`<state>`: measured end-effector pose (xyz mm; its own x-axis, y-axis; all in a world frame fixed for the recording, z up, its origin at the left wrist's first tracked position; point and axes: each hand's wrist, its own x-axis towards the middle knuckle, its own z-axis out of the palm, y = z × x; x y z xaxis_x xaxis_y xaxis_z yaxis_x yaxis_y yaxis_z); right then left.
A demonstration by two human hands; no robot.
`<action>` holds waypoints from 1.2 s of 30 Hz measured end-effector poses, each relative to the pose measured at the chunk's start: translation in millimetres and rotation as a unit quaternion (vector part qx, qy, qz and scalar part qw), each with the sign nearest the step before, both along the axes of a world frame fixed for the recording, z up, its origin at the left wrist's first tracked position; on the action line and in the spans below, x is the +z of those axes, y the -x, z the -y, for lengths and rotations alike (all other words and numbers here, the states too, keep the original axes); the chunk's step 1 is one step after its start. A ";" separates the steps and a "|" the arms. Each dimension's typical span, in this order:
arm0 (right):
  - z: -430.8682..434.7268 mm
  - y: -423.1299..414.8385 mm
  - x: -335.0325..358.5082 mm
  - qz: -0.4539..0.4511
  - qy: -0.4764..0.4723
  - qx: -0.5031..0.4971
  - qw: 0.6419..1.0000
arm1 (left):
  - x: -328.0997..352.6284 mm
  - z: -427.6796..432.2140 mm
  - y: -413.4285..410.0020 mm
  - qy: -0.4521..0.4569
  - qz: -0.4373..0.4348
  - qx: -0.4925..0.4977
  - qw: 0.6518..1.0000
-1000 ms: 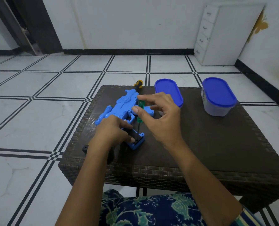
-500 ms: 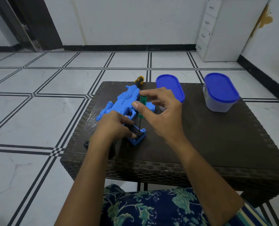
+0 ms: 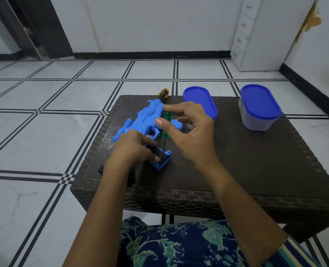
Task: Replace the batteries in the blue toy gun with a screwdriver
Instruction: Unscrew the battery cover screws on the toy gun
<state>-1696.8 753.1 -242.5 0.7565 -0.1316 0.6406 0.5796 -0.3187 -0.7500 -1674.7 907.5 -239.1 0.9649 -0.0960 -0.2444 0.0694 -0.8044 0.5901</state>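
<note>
The blue toy gun (image 3: 148,118) lies flat on the dark wicker table (image 3: 246,162), barrel to the left, grip pointing toward me. My left hand (image 3: 134,149) rests on the grip and steadies it, fingertips at the dark battery compartment (image 3: 160,158). My right hand (image 3: 188,132) pinches the green-handled screwdriver (image 3: 167,122) between thumb and fingers. It stands upright with its tip down in the grip's end. Batteries are not visible.
A second screwdriver with a yellow-black handle (image 3: 164,93) lies behind the gun. Two blue-lidded containers (image 3: 199,101) (image 3: 259,106) stand at the table's back. A small black part (image 3: 101,169) lies near the front left edge. White drawers (image 3: 256,35) stand by the wall.
Both hands stay in place on the gun and screwdriver; my right fingers have shifted slightly around the green handle. The camera view has tilted a little.
</note>
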 end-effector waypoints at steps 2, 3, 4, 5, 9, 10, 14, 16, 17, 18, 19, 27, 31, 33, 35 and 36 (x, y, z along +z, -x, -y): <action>0.6 -1.2 0.1 -0.004 -0.008 0.003 1.000 | 0.7 0.4 0.0 -0.004 0.002 -0.001 1.000; 1.0 -1.5 -0.1 -0.007 -0.012 0.005 1.000 | 0.8 0.4 0.1 -0.004 0.003 -0.002 1.000; 1.3 -1.5 -0.2 -0.012 -0.014 0.007 1.000 | 0.6 0.3 0.5 -0.002 0.004 -0.001 1.000; 1.5 -1.5 -0.3 -0.018 -0.016 0.008 1.000 | 0.1 0.1 0.7 0.000 0.005 0.000 1.000; 1.2 -0.8 0.0 -0.030 -0.035 0.014 0.999 | -1.0 -0.5 1.1 0.000 0.013 0.002 1.000; 1.3 -0.7 0.0 -0.031 -0.039 0.017 0.999 | -0.8 -0.4 0.8 0.000 0.013 0.001 1.000; 1.7 -1.5 -2.5 -0.035 -0.040 0.028 0.998 | -1.0 -0.7 0.3 0.003 0.008 0.002 1.000; 0.7 -1.9 -3.3 -0.027 -0.029 0.026 0.999 | -1.4 -1.1 0.0 0.004 0.006 0.002 1.000; 0.5 -2.3 -3.3 -0.020 -0.027 0.024 0.999 | -1.5 -1.1 -0.3 0.005 0.006 0.002 1.000; 0.4 -2.7 -3.2 -0.016 -0.026 0.023 0.999 | -1.6 -1.2 -0.4 0.007 0.005 0.003 1.000; 0.4 -3.0 -3.0 -0.017 -0.027 0.024 0.999 | -1.7 -1.4 -0.6 0.008 0.004 0.003 1.000; 0.0 -3.1 -3.1 -0.028 -0.056 0.019 0.998 | -2.4 -1.7 -0.7 0.006 0.014 0.004 1.000; 1.6 -4.0 -1.3 -0.020 -0.113 -0.015 0.993 | -2.2 -2.3 -1.7 0.003 0.015 -0.003 1.000; 3.4 -4.6 0.4 -0.001 -0.130 -0.048 0.990 | -1.7 -2.6 -1.8 -0.002 0.015 -0.010 1.000; 5.7 -6.2 0.8 0.014 -0.121 -0.093 0.988 | -1.6 -3.2 -2.1 -0.005 0.014 -0.015 1.000; 7.0 -7.4 0.1 0.021 -0.099 -0.116 0.988 | -1.7 -3.6 -2.2 -0.006 0.015 -0.018 1.000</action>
